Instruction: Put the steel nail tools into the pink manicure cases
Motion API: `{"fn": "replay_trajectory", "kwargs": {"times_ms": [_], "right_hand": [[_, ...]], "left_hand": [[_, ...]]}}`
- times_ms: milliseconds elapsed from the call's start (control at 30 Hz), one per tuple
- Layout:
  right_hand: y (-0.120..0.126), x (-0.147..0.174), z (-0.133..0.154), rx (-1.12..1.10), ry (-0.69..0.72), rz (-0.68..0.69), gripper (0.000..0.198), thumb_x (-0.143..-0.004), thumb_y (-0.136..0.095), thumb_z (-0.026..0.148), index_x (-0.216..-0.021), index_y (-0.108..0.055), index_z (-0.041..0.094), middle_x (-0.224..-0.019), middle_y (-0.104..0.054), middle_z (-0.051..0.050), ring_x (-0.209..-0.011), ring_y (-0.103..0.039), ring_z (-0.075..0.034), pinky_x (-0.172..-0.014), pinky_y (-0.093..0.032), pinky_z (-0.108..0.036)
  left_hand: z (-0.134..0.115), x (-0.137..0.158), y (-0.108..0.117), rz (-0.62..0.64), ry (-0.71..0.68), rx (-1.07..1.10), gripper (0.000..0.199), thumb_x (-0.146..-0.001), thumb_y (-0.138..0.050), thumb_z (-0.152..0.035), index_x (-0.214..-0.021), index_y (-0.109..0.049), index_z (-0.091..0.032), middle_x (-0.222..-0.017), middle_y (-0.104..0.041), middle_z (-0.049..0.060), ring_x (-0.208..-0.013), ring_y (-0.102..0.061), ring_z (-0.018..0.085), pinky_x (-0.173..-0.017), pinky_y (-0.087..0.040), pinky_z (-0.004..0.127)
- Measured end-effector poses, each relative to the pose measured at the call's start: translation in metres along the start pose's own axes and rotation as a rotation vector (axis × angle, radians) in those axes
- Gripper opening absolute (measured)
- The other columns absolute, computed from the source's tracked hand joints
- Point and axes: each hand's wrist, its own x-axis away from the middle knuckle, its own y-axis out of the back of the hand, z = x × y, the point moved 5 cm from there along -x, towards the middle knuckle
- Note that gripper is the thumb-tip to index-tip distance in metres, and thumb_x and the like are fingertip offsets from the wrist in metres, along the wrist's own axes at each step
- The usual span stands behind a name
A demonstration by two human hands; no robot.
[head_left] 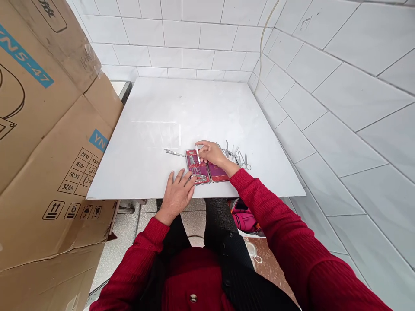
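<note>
Left hand steadying red case, right hand pinching small tool

We read this as a plain home workroom or utility corner, though the view is narrow. White glazed wall tiles close two sides; a bare white desk sits in the corner. A large printed cardboard carton stands left. Speckled floor tiles show below.

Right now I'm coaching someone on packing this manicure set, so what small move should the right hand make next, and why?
Probably lower the thin tool pinched in the right hand into the open red case. It already hovers over the case's left half, the left hand steadies the case's near edge, and more loose metal tools lie to the right on the white table.
</note>
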Motion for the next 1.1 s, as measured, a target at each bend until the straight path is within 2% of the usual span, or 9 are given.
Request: {"fn": "replay_trajectory", "kwargs": {"times_ms": [267,433,533,600,700,933,1100], "right_hand": [[0.000,-0.001,0.000,0.142,-0.024,-0.071,0.043,-0.080,-0.059,0.010,-0.123,-0.066,0.013,-0.055,-0.064,0.006,-0.042,-0.050,-0.009,-0.044,-0.042,-0.020],[0.002,0.001,0.003,0.248,-0.039,-0.089,0.037,-0.084,-0.059,0.013,-0.119,-0.071,0.013,-0.056,-0.063,0.005,-0.047,-0.053,-0.011,-0.051,-0.044,-0.022],[0.005,0.002,0.006,0.393,-0.010,-0.144,0.032,-0.089,-0.057,0.016,-0.115,-0.075,0.016,-0.067,-0.071,0.001,-0.058,-0.061,-0.014,-0.063,-0.050,-0.026],[0.006,0.002,0.010,0.516,0.045,-0.187,0.028,-0.092,-0.055,0.016,-0.107,-0.078,0.018,-0.085,-0.077,-0.003,-0.076,-0.068,-0.016,-0.077,-0.052,-0.029],[0.003,0.003,0.014,0.667,0.107,-0.197,0.030,-0.096,-0.051,0.016,-0.102,-0.080,0.020,-0.108,-0.078,-0.005,-0.099,-0.069,-0.019,-0.092,-0.049,-0.031],[-0.004,0.014,0.015,0.827,0.116,-0.166,0.037,-0.098,-0.044,0.012,-0.113,-0.077,0.019,-0.116,-0.072,-0.008,-0.106,-0.065,-0.020,-0.093,-0.047,-0.030],[-0.009,0.023,0.017,0.914,0.118,-0.136,0.040,-0.100,-0.041,0.013,-0.121,-0.075,0.019,-0.115,-0.069,-0.009,-0.103,-0.062,-0.020,-0.088,-0.045,-0.029]], "left_hand": [[-0.001,-0.001,0.003,-0.004,-0.002,-0.003,0.033,-0.105,-0.045,-0.027,-0.133,-0.062,-0.023,-0.141,-0.063,0.008,-0.139,-0.049,0.033,-0.119,-0.031,0.059],[-0.001,-0.002,0.002,-0.006,0.003,-0.003,0.032,-0.104,-0.047,-0.027,-0.132,-0.062,-0.023,-0.141,-0.063,0.008,-0.139,-0.049,0.032,-0.119,-0.032,0.059],[-0.001,-0.003,0.002,-0.008,0.001,-0.005,0.032,-0.104,-0.047,-0.027,-0.132,-0.063,-0.023,-0.140,-0.064,0.008,-0.139,-0.050,0.032,-0.118,-0.032,0.059],[-0.001,-0.003,0.002,-0.006,-0.003,-0.007,0.033,-0.104,-0.047,-0.027,-0.132,-0.062,-0.024,-0.140,-0.064,0.008,-0.139,-0.050,0.032,-0.118,-0.032,0.059],[-0.002,-0.003,0.003,-0.005,-0.002,-0.011,0.033,-0.104,-0.047,-0.026,-0.133,-0.062,-0.024,-0.141,-0.063,0.008,-0.139,-0.050,0.032,-0.118,-0.032,0.059],[-0.002,-0.003,0.004,-0.001,-0.007,-0.015,0.033,-0.104,-0.046,-0.026,-0.133,-0.062,-0.023,-0.141,-0.063,0.009,-0.138,-0.050,0.033,-0.118,-0.033,0.060],[-0.001,-0.002,0.003,-0.002,0.001,-0.011,0.033,-0.104,-0.045,-0.026,-0.132,-0.062,-0.023,-0.142,-0.063,0.008,-0.139,-0.049,0.033,-0.119,-0.032,0.060]]}}
